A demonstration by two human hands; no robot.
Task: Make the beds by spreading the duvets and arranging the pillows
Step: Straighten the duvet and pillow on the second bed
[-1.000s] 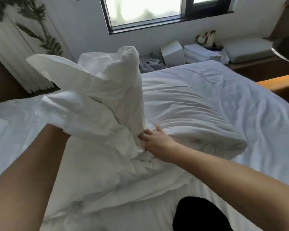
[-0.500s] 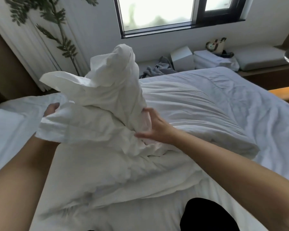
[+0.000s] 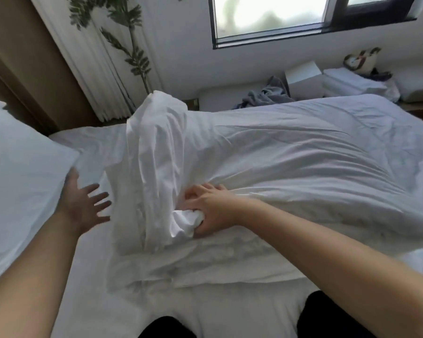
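We see 1 white duvet [image 3: 303,167] lying crumpled across the bed [image 3: 88,140], most of it spread in soft wrinkles toward the right. Its left end stands up in a tall, twisted peak, with a bunched fold at the base gripped in the right hand [image 3: 213,211]. At the left edge, apart from the duvet, 1 plump white pillow [image 3: 17,172] rests on the bed.
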